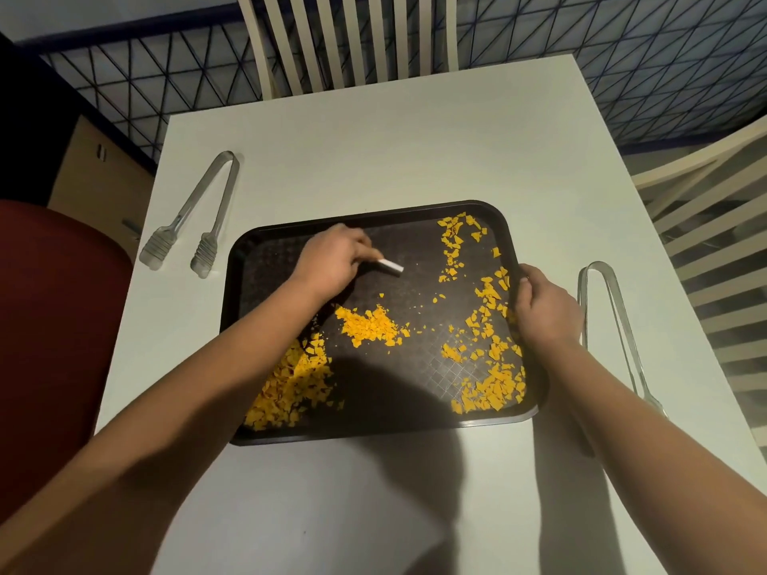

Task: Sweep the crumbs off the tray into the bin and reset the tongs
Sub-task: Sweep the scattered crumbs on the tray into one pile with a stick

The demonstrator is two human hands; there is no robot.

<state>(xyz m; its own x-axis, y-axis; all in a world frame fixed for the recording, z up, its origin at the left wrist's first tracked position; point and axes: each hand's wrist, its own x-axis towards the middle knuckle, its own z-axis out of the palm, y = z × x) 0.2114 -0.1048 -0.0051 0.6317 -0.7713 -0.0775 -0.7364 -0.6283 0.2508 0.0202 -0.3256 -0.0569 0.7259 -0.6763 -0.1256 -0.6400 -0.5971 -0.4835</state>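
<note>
In the head view a dark tray (415, 246) with rounded corners and a faint grid texture sits in the middle of the frame on a white table (373, 139). Yellow-orange crumbs (373, 327) are scattered over it: a dense drift at the lower left, a small heap near the centre, a loose trail down the right side and a thicker patch at the lower right corner. The upper left part of the tray floor shows no crumbs. The left hand (332, 259) is over the upper middle of the tray, its fingers curled round a small white-tipped tool (390, 266); only the tip pokes out to the right of the fingers, so what the tool is cannot be told. The right hand (543, 309) grips the tray's right rim, thumb over the edge and fingers wrapped below it, hiding that stretch of rim. One pair of clear tongs (195, 213) lies on the table at the upper left of the tray, its ribbed ends pointing toward the lower left. A second pair of tongs (614, 321) lies just right of the tray; its lower end is thin and hard to make out beside the right forearm. A dark red bin (54, 325) fills the left edge, cut off by the frame. A slatted chair (352, 39) stands at the top.
</note>
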